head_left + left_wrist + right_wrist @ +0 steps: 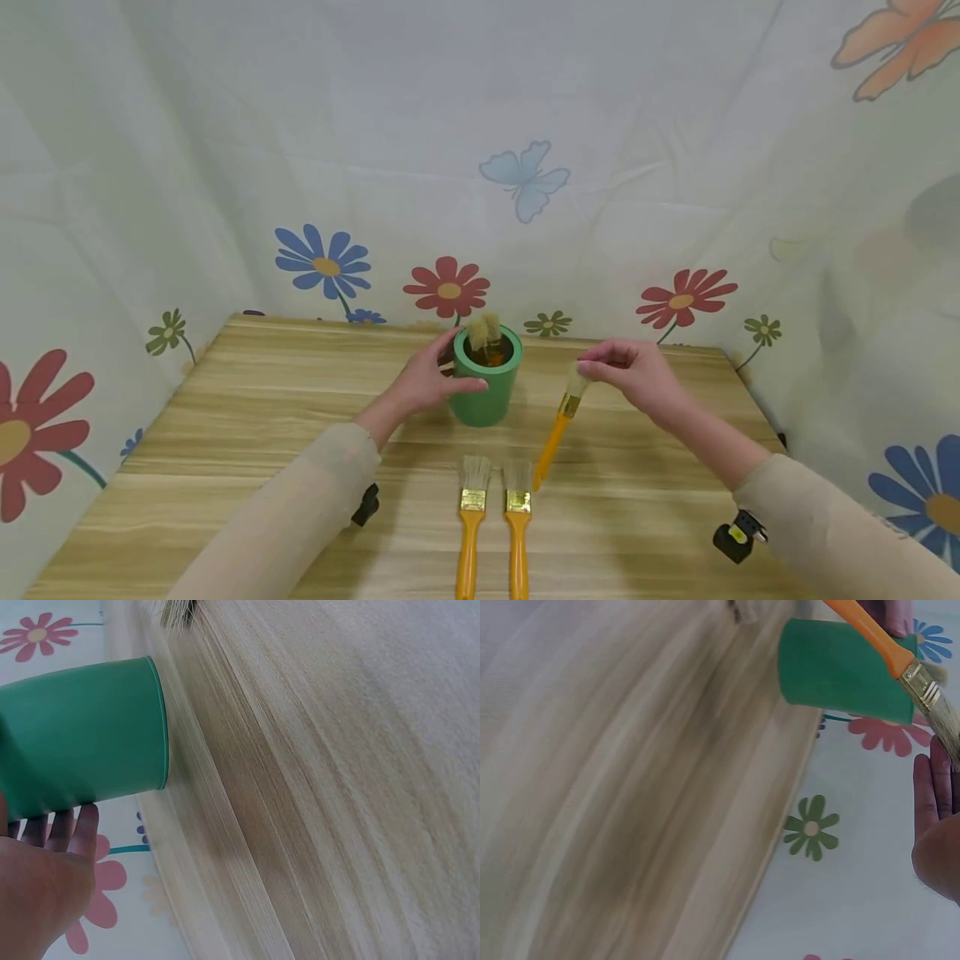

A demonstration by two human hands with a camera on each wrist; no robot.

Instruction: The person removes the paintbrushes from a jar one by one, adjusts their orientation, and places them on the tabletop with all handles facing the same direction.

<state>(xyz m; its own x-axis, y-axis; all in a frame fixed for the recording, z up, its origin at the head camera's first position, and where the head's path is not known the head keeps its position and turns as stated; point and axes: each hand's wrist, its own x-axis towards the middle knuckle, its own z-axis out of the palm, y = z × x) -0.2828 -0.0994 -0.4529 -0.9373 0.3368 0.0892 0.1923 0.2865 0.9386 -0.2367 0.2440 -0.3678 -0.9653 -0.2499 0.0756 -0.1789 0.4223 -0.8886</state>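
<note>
My left hand [422,382] grips the green cup [483,402], brush bristles [482,331] showing above its rim; my right hand [639,377] pinches an orange-handled brush [552,447], handle-down. Two flat brushes [468,542] lie on the tabletop [300,379], nearer me than both hands.

Wood-grain tabletop [300,375]; wht backdrop [360,108] behind, w/ printed flwrs [448,290] (+ blue butterfly [527,179]).

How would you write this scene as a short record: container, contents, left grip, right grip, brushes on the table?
Container: green pot, upright
Contents: brush bristles pointing up; number of brushes unclear
Left grip: holds the pot's side
Right grip: pinches a held brush by its bristles, handle downward
On wooden table: left-lying brush and right-lying brush, bristles toward the pot
</note>
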